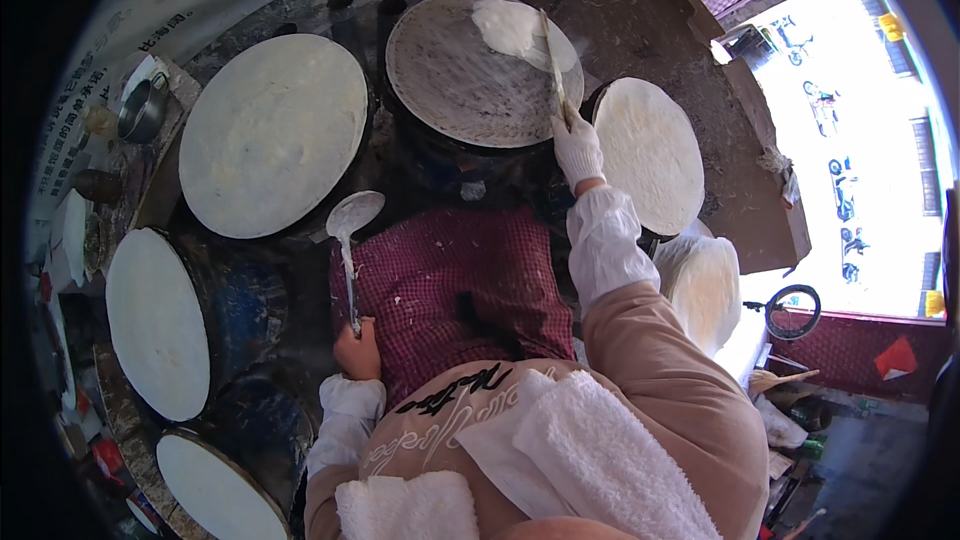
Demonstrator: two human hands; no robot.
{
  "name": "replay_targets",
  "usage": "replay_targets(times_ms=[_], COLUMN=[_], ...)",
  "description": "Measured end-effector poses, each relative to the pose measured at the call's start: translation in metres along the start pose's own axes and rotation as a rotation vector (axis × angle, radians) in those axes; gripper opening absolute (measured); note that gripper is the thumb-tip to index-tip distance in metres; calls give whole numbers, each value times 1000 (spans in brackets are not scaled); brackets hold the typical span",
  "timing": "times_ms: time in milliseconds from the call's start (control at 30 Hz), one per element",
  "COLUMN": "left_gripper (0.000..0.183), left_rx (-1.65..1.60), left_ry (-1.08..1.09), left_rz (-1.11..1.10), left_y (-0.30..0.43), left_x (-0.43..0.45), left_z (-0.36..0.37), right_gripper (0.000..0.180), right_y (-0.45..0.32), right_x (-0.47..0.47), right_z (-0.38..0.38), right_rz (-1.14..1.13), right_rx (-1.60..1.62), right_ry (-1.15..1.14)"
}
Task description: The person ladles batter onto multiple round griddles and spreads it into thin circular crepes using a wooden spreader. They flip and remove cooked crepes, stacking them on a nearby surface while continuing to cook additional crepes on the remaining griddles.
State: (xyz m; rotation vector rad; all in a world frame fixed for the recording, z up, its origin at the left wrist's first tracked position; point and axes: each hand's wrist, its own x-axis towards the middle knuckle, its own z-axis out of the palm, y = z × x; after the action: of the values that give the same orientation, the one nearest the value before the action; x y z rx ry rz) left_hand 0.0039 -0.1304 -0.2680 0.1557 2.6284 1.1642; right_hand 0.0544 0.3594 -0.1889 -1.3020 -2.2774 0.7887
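Note:
My right hand (577, 144), in a white knitted glove, grips the end of a thin wooden batter spreader (553, 64). The blade reaches over the far right of a round griddle (457, 86), touching a pool of white batter (504, 27). Much of that griddle's dark, streaked surface is bare. My bare left hand (358, 352) holds a metal ladle (357, 212) by its handle, low in front of my checked apron (450, 277). Batter coats the ladle's bowl and runs down its upper handle.
Round griddles covered with pale sheets stand at left (274, 135), far left (157, 326), lower left (217, 491) and right (649, 157). Behind the right one is a stack of thin pancakes (705, 292). A metal pot (142, 109) sits at the left edge; a brown board (637, 37) borders the right.

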Motion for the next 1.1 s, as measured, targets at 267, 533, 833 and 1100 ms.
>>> replay_targets(times_ms=[267, 533, 833, 1100], left_gripper=[20, 20, 21, 21], left_rx=[41, 48, 39, 77], left_ry=[10, 34, 35, 45], left_rz=[35, 7, 44, -1], left_y=[4, 0, 3, 11], left_x=[5, 2, 4, -2], left_z=[5, 5, 9, 7], right_gripper=[49, 49, 50, 49], right_y=[-106, -4, -59, -26], right_x=[8, 65, 41, 106], right_z=[47, -6, 25, -12], right_rz=[-17, -65, -323, -194], right_rx=[79, 57, -24, -93], right_ry=[-160, -34, -339, -204])
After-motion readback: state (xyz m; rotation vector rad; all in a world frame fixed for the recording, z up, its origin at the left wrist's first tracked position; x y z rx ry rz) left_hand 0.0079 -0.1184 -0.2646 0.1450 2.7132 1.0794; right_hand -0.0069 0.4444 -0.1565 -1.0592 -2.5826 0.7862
